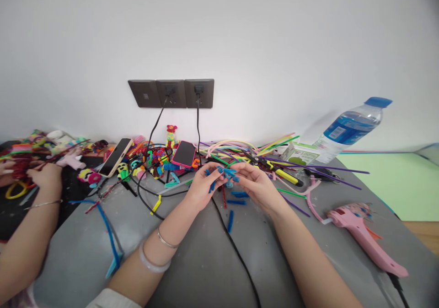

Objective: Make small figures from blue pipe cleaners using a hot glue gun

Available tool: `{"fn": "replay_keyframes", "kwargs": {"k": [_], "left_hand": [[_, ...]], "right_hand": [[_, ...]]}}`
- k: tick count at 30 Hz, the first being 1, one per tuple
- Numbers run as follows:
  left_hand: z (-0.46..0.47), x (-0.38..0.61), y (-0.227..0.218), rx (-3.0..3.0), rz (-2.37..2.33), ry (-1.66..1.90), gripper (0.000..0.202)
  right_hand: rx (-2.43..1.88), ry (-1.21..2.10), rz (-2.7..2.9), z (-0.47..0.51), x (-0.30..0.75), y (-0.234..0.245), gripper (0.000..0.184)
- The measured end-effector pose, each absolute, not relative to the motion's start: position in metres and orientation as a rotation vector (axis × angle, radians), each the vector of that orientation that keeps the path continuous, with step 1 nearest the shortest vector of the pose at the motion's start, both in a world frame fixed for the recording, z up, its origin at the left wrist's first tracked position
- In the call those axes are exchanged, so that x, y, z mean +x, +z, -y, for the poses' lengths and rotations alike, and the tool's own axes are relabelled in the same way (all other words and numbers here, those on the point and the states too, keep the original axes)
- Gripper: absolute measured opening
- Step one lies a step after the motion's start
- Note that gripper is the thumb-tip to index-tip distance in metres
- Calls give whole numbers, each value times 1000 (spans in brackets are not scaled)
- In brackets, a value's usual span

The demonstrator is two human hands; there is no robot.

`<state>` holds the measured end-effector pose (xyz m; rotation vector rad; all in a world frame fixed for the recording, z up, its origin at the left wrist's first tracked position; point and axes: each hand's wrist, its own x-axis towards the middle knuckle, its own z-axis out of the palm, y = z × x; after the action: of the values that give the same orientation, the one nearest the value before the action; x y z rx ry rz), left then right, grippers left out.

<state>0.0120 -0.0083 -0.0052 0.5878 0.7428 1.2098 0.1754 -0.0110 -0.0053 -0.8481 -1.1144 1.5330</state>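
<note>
Over the middle of the grey table, my left hand [202, 190] is closed, its thumb and fingers pinching short blue pipe cleaner pieces [227, 172]. From the other side my right hand [258, 185] pinches the same blue pieces, so the fingertips of both hands almost meet. The exact shape of what they hold is partly hidden by the fingers. Just below the hands lie loose cut pieces of blue pipe cleaner [236, 202], with another blue piece [230, 221] nearer me. Behind my right hand rest yellow-and-black pliers [283, 172].
A pink glue gun [365, 241] lies at the right, near a water bottle [353, 125] and a small box [300, 153]. Long pipe cleaners, phones [116, 157] and small figures line the wall. Black cables [236, 248] cross the table. Another person's hand [46, 180] works at left.
</note>
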Motion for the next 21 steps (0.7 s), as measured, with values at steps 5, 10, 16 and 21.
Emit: {"fn": "replay_keyframes", "kwargs": {"k": [5,10,16,21], "left_hand": [[10,12,-2,619,-753,1185,36],[13,12,-2,683,-796,1149,37],[14,13,-4,745,-831,1165,39],[14,12,-3,769,-836,1165,40]], "right_hand": [[-862,1386,1166,8,175,-13,32],[-924,1221,1244,5,179,-17,25],[-892,998,1390,6,182,-11,12],[-916,849,1460,10,180,-7,12]]}}
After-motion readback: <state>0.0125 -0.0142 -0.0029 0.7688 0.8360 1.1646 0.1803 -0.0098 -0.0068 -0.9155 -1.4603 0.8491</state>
